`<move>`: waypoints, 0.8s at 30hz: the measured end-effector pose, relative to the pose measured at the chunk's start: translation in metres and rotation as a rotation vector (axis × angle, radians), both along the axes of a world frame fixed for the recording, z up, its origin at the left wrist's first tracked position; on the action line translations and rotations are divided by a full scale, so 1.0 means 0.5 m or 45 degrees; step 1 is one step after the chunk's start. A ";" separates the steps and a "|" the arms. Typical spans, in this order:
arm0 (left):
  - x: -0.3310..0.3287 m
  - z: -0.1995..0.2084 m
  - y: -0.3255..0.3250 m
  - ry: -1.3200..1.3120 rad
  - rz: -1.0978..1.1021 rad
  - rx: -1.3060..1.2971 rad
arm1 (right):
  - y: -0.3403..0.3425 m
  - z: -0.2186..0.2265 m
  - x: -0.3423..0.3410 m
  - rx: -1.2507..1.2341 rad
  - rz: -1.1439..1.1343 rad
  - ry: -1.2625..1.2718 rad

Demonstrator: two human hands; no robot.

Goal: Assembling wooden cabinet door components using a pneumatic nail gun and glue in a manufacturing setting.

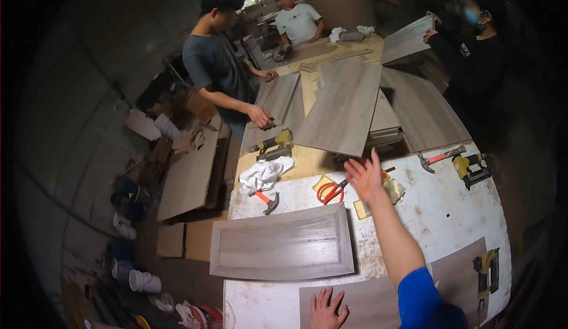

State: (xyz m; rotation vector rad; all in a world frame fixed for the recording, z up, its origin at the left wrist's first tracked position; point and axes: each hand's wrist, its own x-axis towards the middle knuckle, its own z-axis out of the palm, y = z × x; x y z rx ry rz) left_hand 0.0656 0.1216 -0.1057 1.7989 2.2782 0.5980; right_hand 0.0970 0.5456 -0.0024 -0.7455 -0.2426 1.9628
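And here's the left hand (328, 311), low in the centre of the frame, fingers spread, palm down on a flat grey panel (361, 305) along the bottom edge, gripping nothing! The right hand (365, 178) is stretched out past the middle of the picture, wide open and empty, just beside the red-handled scissors (331, 194) and near the lower edge of a big wood-grain board (343, 107); whether it touches anything there, I can't tell.

Left of the forearm, a framed panel (284, 246) lies face up on the white bench (432, 222). Just above it, a claw hammer (270, 203), then a crumpled white cloth (266, 174) and a yellow nail gun (276, 144). Over at centre right, a second hammer (441, 158) sits beside another nail gun (470, 169)!

Up top, a co-worker in grey (216, 63) has both hands by a panel at upper left, while a co-worker in black (479, 57) holds a board (408, 39) tilted, upper right.
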 end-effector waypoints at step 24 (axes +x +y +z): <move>-0.084 -0.018 -0.089 -1.380 -0.174 0.154 | -0.761 -0.007 0.281 0.026 0.050 -0.223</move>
